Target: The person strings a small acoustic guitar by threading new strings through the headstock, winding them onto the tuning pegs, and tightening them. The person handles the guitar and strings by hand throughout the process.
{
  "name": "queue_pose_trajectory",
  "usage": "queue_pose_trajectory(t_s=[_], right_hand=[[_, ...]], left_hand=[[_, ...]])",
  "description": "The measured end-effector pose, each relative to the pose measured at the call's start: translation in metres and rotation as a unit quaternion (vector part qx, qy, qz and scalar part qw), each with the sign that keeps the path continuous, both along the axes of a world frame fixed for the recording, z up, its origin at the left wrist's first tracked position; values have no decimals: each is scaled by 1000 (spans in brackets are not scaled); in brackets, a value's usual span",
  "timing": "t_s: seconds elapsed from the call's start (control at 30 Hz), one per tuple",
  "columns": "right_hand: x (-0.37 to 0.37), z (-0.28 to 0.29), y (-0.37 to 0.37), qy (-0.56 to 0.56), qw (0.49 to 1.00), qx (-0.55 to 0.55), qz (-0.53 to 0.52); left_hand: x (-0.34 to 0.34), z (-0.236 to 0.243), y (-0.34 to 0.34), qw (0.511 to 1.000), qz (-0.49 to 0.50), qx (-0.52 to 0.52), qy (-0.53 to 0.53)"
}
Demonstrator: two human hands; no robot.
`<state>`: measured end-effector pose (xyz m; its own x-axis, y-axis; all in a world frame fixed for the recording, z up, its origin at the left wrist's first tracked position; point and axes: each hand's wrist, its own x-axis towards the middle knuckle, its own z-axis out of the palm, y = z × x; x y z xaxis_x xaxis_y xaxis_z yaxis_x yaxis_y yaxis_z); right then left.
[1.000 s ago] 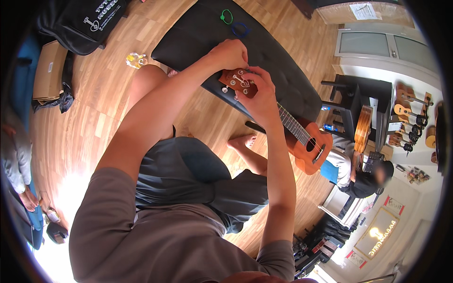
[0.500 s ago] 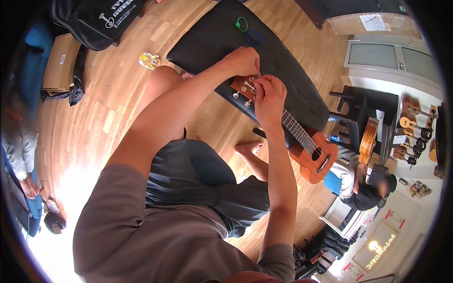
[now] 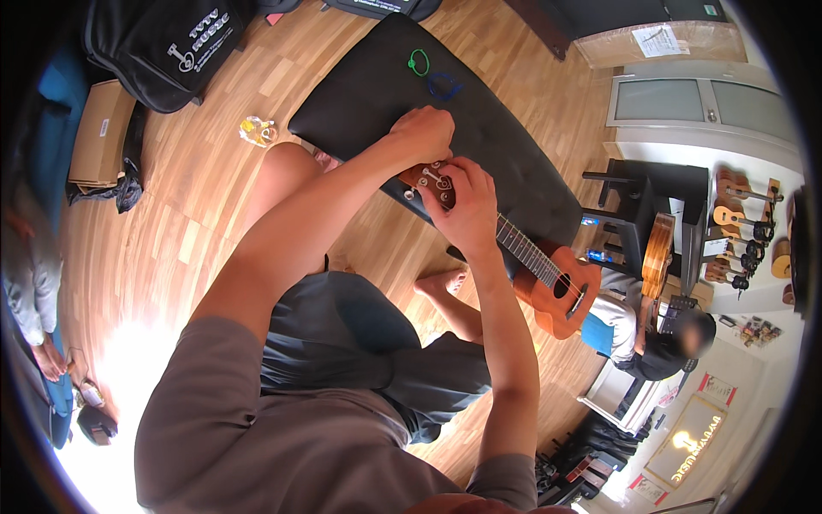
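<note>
A brown ukulele lies slanting over the edge of a black padded bench, its headstock toward the upper left and its body toward the lower right. My left hand is curled closed at the headstock's far edge; its fingertips are turned away, so what they pinch is hidden. Around the headstock, just above the neck, my right hand is closed, thumb on the near side and fingers over the far side. Silver tuning pegs show beside the thumb. Part of the headstock is covered by my hands.
A green loop and a blue loop lie on the bench. A clear packet with yellow is on the wooden floor. At right a seated person holds another wooden instrument. Black bags and a cardboard box stand at left.
My right hand has gone from a fingertip pinch over the pegs to a wider hold around the headstock. My left hand stays curled at the far edge. The whole view has shifted slightly.
</note>
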<state>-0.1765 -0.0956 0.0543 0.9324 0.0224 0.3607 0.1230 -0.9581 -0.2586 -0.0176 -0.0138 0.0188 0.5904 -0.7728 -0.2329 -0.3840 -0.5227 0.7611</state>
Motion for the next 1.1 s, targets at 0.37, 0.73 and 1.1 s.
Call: queue_pose_trajectory(t_s=[0.37,0.73,1.1], right_hand=[[3,-4,6,-8,998,-51,-23],[-8,-6,3,32,997,-68,-32],[-39,-5,34,5,993,-55,-107]], left_hand=[[1,-1,-2,996,-11,24,-85],[27,-14,12,991,-103,-55,65],[-30,10,26,999,32,-35,-15]])
